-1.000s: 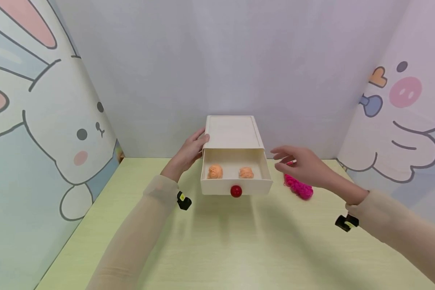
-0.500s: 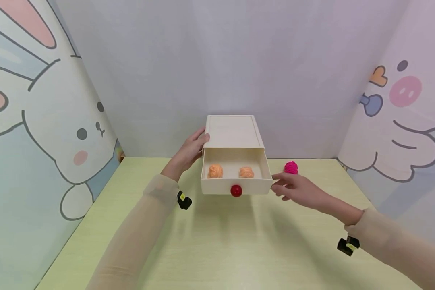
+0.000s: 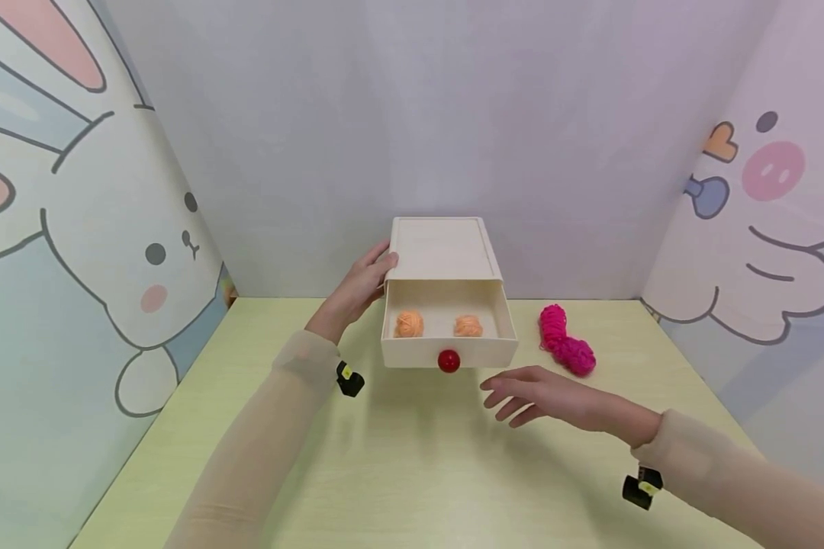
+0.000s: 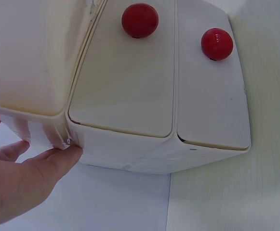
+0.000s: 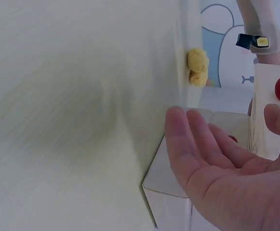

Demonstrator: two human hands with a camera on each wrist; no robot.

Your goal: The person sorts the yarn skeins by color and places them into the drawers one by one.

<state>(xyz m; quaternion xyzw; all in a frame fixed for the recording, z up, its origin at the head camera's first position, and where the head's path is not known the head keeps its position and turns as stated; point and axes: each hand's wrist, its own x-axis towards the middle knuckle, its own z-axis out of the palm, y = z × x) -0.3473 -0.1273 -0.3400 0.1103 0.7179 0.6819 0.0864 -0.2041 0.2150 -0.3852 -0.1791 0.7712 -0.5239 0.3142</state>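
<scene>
Both arms [image 3: 250,435] extend forward, left grip [image 3: 355,292] with thumb [image 3: 386,264] spread, right grip [image 3: 548,396] loosely bent.

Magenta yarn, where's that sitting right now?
In the head view, the magenta yarn lies on the table, right of the open top drawer and farther back than the right hand.

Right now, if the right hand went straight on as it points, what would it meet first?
Probably the red knob on the open drawer, though depth is unclear and the fingers may pass below it.
</scene>
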